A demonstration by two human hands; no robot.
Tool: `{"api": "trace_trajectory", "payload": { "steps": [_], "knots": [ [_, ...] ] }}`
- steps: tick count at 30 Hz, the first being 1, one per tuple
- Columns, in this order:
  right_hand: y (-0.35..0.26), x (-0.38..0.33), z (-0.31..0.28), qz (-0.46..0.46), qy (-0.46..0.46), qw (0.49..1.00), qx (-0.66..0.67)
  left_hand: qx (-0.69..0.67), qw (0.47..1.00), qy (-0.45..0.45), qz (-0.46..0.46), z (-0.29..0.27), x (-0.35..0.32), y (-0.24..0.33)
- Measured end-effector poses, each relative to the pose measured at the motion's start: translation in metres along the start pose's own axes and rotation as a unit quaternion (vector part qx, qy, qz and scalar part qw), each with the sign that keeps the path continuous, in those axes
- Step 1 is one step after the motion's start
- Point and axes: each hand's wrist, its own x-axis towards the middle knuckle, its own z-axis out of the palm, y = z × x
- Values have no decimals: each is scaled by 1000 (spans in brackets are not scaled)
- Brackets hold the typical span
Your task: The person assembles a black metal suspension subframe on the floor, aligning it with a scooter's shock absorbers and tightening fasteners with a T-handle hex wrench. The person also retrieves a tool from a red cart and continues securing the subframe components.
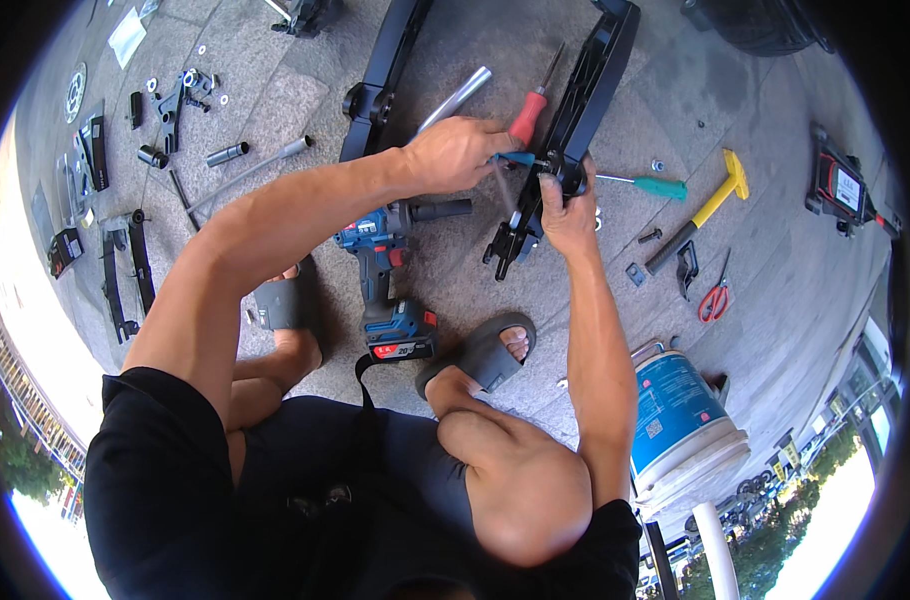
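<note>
My left hand [455, 153] is closed around a blue tool [516, 158], mostly hidden by the fingers, so its kind cannot be made out. The tool's end reaches the pivot of a long black metal frame [585, 90]. My right hand [569, 212] grips that frame from its right side, thumb beside the pivot. A red-handled screwdriver [528, 118] lies just beyond the left fingers. Another screwdriver, with a green handle [661, 188], lies right of my right hand. Below my left forearm, a blue cordless impact wrench [377, 245] stands on its battery between my feet.
A second black frame [373, 95] and a metal tube [457, 98] lie ahead. Sockets [227, 153], a long wrench [250, 175] and brackets [171, 110] are spread leftward. To the right are a yellow hammer [710, 200], red-handled scissors [714, 300] and a blue-white bucket [675, 410].
</note>
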Motion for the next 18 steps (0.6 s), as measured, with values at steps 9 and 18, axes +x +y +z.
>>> {"api": "trace_trajectory", "payload": {
  "steps": [9,18],
  "knots": [
    [1,1,-3,4,11,1000,23,66,988,126,63,4,-3,-7],
    [6,0,-3,16,0,998,66,-303,914,-106,-249,0,-8,-2]
  ]
}}
